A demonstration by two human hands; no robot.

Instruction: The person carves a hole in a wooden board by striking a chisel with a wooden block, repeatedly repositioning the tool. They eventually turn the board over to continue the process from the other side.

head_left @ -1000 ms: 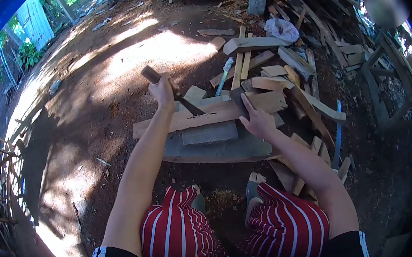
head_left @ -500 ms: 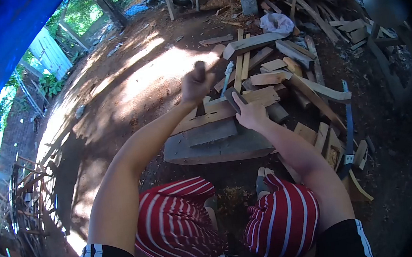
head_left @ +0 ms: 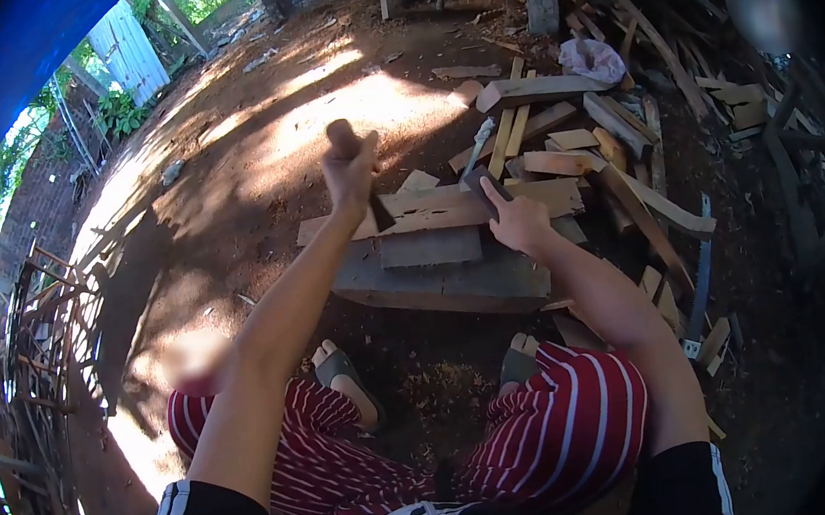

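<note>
1. Since half a second ago, the left hand (head_left: 351, 168) has swung leftward while staying raised. The left knee has dropped outward, baring a sandalled left foot (head_left: 341, 371). The right hand (head_left: 522, 223) stays on its piece.
2. Nearest are striped trousers (head_left: 561, 423). The right foot (head_left: 517, 359) sits just short of the grey slab (head_left: 436, 290) that serves as worktop.
3. On the slab lies a pale plank (head_left: 428, 218), long side across, its near edge ragged and its ends overhanging.
4. At the slab's right end, the right hand's fingers wrap the base of a dark block (head_left: 483, 186), which stands tilted on the plank.
5. Above the slab's left half, the left hand's fingers are closed tight around a tool handle (head_left: 340, 136), butt upward. It is blurred, and the tool's head cannot be made out.
6. Beyond the slab, to the right, lies a pile of offcuts (head_left: 571, 140), with a white bag (head_left: 593, 60) farther back.
</note>
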